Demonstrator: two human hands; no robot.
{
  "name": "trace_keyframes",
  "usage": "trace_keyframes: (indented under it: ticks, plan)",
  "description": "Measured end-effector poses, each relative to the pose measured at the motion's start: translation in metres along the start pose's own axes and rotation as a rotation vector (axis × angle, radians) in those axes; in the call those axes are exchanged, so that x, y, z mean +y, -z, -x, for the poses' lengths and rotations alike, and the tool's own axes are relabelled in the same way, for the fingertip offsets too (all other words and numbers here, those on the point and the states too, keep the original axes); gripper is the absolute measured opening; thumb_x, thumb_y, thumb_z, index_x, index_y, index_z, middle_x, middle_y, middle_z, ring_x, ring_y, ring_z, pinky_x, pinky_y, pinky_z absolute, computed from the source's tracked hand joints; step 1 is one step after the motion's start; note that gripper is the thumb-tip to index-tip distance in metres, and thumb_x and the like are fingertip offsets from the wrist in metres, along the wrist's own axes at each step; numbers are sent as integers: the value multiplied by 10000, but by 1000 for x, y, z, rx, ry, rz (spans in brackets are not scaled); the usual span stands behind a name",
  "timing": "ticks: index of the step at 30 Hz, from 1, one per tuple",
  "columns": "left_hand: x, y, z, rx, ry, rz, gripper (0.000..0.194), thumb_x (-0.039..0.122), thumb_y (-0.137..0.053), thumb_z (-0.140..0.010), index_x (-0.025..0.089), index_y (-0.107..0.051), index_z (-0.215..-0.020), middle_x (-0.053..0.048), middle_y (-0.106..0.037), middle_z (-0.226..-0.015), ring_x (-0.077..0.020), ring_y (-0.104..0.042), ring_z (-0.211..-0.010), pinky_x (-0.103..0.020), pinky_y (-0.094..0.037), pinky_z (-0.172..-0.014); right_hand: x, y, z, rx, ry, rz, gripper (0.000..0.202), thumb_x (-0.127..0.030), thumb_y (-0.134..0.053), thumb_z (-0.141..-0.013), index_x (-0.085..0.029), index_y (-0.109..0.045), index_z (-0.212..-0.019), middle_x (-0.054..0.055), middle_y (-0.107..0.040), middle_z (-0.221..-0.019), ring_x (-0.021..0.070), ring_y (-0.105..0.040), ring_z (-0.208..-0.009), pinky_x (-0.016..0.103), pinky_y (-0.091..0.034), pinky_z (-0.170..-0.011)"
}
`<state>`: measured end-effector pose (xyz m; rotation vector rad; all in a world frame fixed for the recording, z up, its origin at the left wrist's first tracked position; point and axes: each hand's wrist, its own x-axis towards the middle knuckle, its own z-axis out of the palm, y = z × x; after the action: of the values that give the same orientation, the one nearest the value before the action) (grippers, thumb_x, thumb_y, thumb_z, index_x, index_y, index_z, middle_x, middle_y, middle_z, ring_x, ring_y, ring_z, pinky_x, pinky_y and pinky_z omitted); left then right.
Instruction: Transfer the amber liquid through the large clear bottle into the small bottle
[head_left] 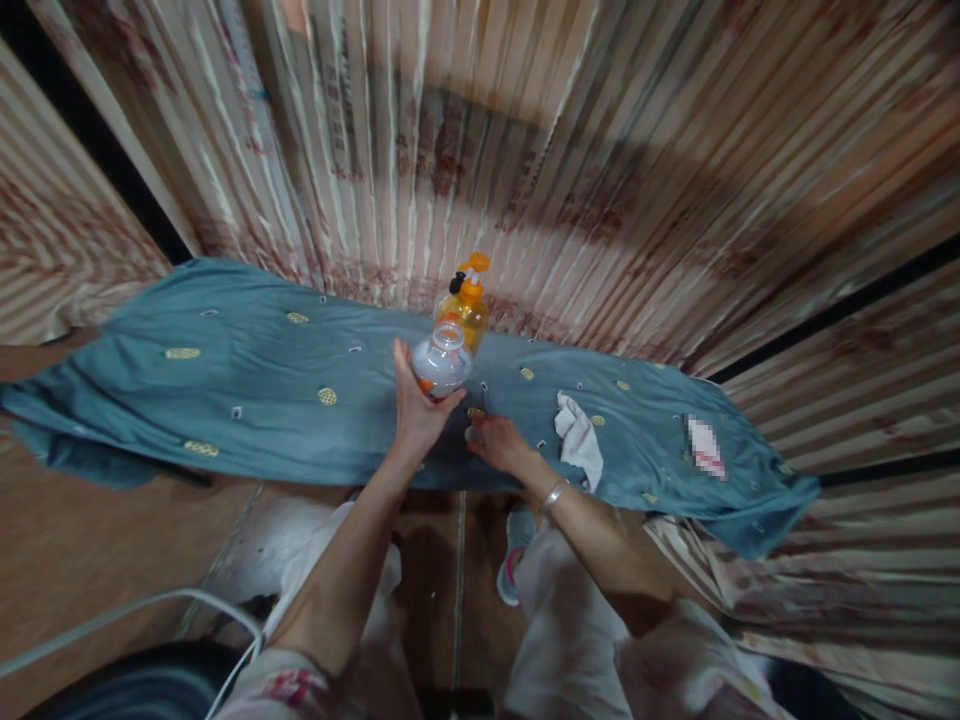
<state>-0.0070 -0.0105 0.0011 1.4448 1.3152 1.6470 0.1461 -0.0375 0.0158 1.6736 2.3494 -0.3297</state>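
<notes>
My left hand [421, 405] is wrapped round a clear, open-mouthed bottle [442, 362] with an orange patch on its side, held up over the cloth. My right hand [498, 442] is low over the cloth, just right of the bottle, with its fingers curled together. A small pale thing shows at those fingertips, too blurred to name. Behind the clear bottle stands a pump bottle [472, 318] of yellow liquid with an orange pump head. A black pump top [457, 283] shows beside it, its body mostly hidden.
A teal cloth [277, 400] with pineapple prints covers the narrow table. On its right side lie a crumpled white cloth [580, 440] and a pixelated white and pink item [705, 446]. A pleated curtain [480, 150] hangs behind. A pale cable [135, 612] curves at lower left.
</notes>
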Motion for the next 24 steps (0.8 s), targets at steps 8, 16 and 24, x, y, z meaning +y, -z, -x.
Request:
trace_keyframes:
  ticks: [8, 16, 24]
  plan:
    - [-5, 3, 1, -10, 6, -15, 1247, 299, -879, -624, 164, -111, -1596, -239, -255, -1669, -325, -261, -1576, -496, -233, -1291, 3, -2, 3, 48, -12, -38, 335, -266, -591, -952, -62, -679, -1201, 217, -730, -1187, 278, -676, -1191, 335, -481, -992]
    - [-15, 0, 0, 6, -34, 11, 1256, 326, -909, -614, 223, -130, -1595, -217, -305, -1650, -343, -307, -1555, -500, -302, -1258, 14, 64, 22, 308, 13, -138, 303, -381, -564, -980, -169, -657, -1175, 115, -746, -1118, 218, -699, -1068, 274, -458, -839]
    - [-8, -1, 5, 36, -30, -11, 1204, 319, -889, -639, 203, -158, -1590, -216, -297, -1654, -339, -283, -1566, -520, -256, -1281, 15, 97, 28, 442, 48, -217, 282, -337, -627, -936, -187, -673, -1170, 88, -755, -1098, 210, -713, -1015, 272, -468, -828]
